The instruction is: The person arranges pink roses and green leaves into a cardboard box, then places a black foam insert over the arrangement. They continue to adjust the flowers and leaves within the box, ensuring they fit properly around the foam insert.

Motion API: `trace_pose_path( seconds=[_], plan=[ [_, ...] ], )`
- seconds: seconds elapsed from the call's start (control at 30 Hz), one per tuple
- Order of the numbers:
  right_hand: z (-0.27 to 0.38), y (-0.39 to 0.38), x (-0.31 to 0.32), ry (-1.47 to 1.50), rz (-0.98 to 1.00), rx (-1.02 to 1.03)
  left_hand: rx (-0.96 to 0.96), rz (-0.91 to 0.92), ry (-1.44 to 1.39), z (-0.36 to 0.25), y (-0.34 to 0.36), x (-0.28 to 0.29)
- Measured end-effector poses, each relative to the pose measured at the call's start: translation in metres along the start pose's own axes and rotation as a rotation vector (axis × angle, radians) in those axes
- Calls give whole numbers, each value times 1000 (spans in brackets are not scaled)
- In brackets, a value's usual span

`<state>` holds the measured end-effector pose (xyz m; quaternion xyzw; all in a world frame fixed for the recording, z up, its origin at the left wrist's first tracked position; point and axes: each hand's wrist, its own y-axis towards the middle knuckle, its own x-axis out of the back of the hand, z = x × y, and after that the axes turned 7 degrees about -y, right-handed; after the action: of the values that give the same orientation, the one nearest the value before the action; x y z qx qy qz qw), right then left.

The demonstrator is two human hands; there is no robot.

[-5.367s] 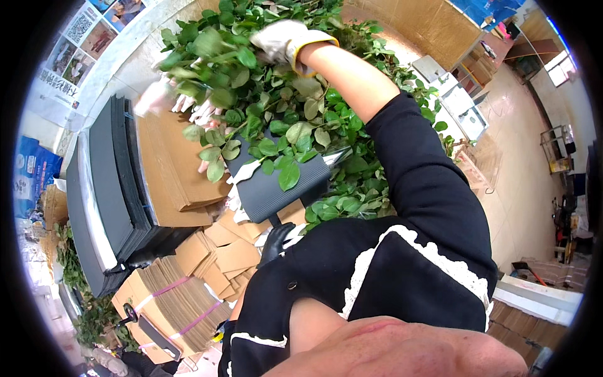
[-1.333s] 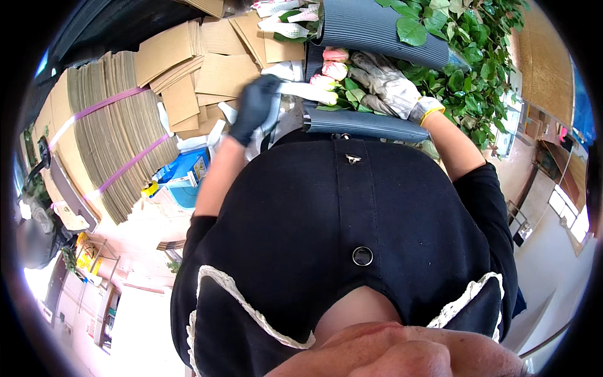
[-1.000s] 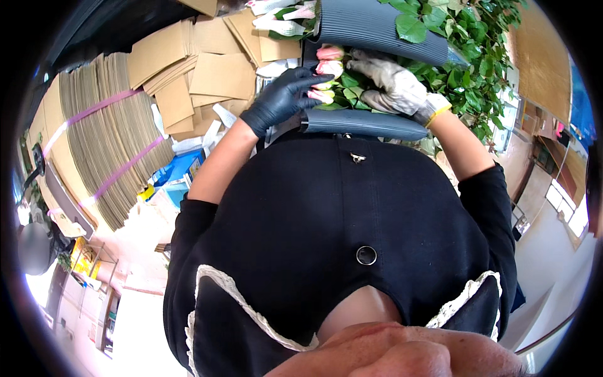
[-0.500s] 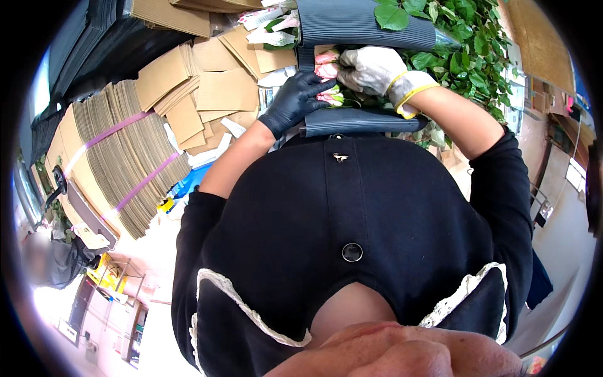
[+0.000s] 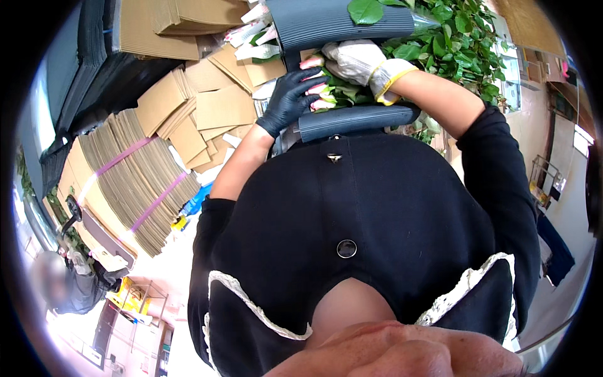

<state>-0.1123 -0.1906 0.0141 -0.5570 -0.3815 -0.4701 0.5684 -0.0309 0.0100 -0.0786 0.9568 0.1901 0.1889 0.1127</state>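
Pink roses with green leaves lie in a row between two dark grey corrugated flaps, the far flap and the near flap. My left hand, in a black glove, rests against the left side of the flower heads, its fingers stretched and apart. My right hand wears a whitish glove with a yellow-edged cuff. Its fingers are curled closed just right of the farthest rose head, at its neck; the fingertips and stem are partly hidden.
Left of my hands lie loose brown cardboard pieces and a strapped cardboard stack. Wrapped flowers lie beyond my left hand. A mass of green leaves spreads right. At the far left is another person.
My left hand's fingers have spread wider along the rose heads. My right hand has shifted slightly left and away, uncovering more leaves. The whole view has shifted a little.
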Motion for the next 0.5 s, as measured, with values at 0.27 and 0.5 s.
trace_pose_path(
  seconds=[0.27, 0.5],
  plan=[
    [8, -10, 17, 19, 122, 43, -69, 38, 223, -15, 19, 15],
    [10, 2, 134, -185, -961, 203, -45, -48, 125, 7, 26, 6]
  ],
)
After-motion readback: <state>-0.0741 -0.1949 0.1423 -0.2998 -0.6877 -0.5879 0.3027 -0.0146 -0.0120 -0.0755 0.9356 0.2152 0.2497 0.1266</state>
